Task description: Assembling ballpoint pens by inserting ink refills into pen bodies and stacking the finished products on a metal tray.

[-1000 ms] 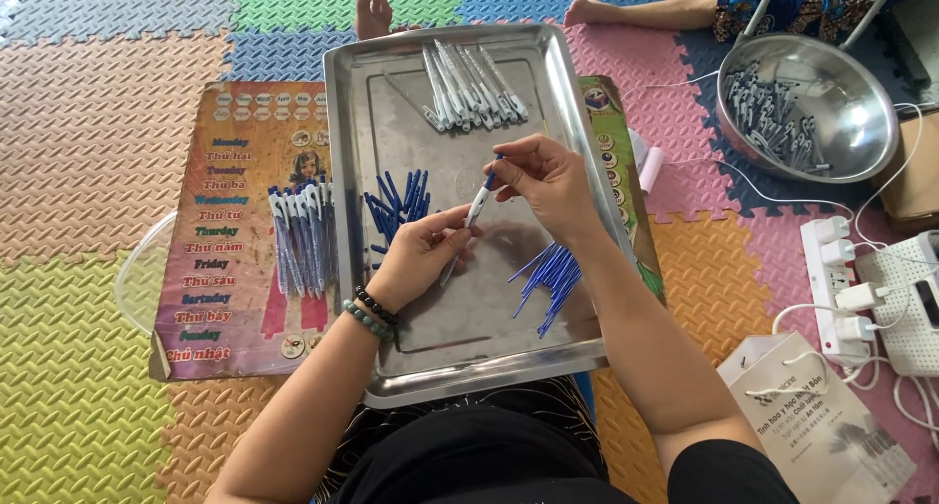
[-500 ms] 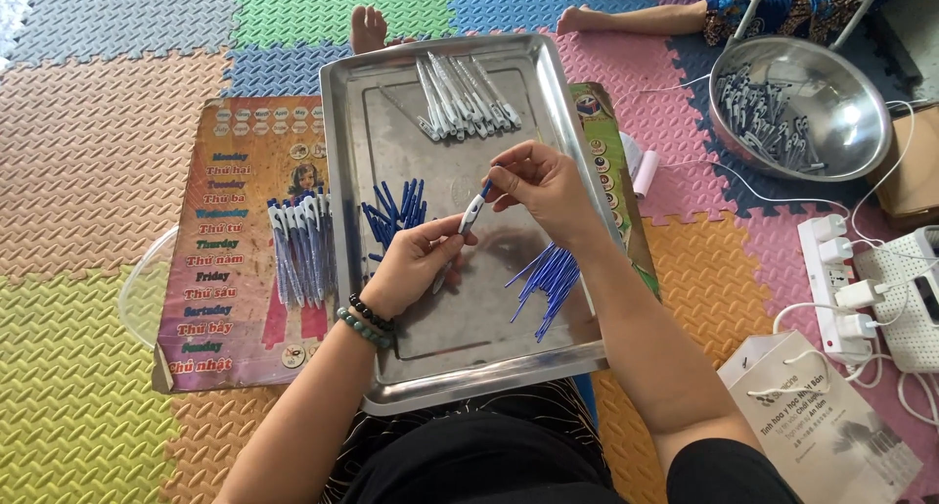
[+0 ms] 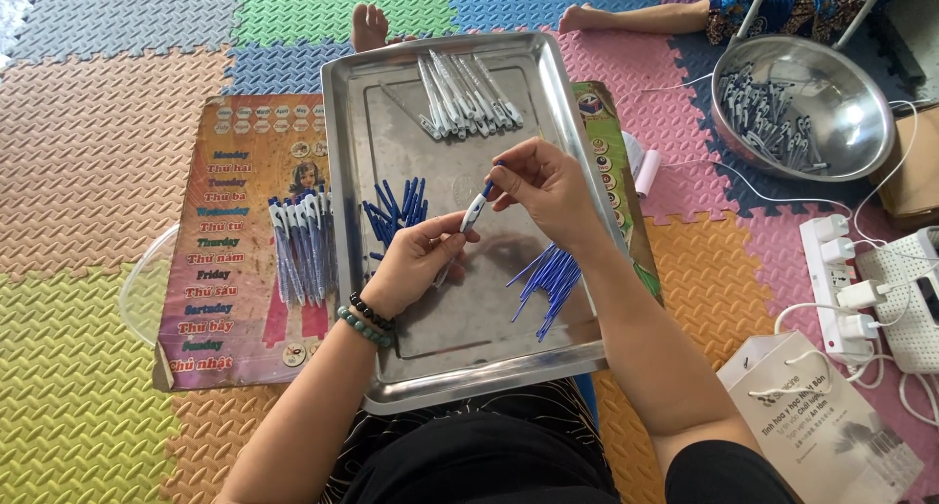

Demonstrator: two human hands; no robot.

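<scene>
Pens in pieces fill the steel tray [image 3: 342, 269] in the middle of the frame, and we hold one of them between both hands. Against the picture from a second ago very little has shifted: the pen barrel [image 3: 471, 214] sits at nearly the same slant above the tray's centre, and our right fingertips have stayed pinched at its upper end, where a blue tip shows; we judge that the same fitting step on this one pen is under way and not finished. Our left hand [image 3: 416, 261] comes in from the lower left, beaded bracelets at the wrist, fingers curled in a grasp round the lower part of the white barrel. Our right hand [image 3: 546, 186] reaches from the lower right, wrist bent, thumb and forefinger closed on the blue end. Just left of our left hand lies a heap of blue caps [image 3: 396, 208], under the right forearm a bundle of blue refills [image 3: 548, 284], at the tray's top a row of grey barrels [image 3: 468, 98]. Left of the tray, finished pens [image 3: 301, 245] lie on a printed poster [image 3: 225, 259]. A steel bowl [image 3: 861, 142] with more parts stands at upper right.
</scene>
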